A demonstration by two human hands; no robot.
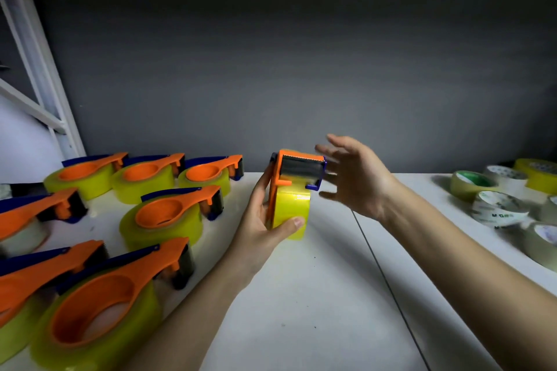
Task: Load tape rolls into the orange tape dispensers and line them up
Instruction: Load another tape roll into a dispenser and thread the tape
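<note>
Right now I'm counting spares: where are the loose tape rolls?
In the head view, the loose rolls sit at the table's far right edge, beyond the open right hand.

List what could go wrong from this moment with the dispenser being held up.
1. Only the left hand grips the loaded dispenser, standing on end; the right hand is open beside it, so it might slip or tip.
2. The right hand's fingers are close to the serrated cutter edge and could get nicked.
3. Set down carelessly, it could knock the nearest lined-up dispenser out of its row.
</note>
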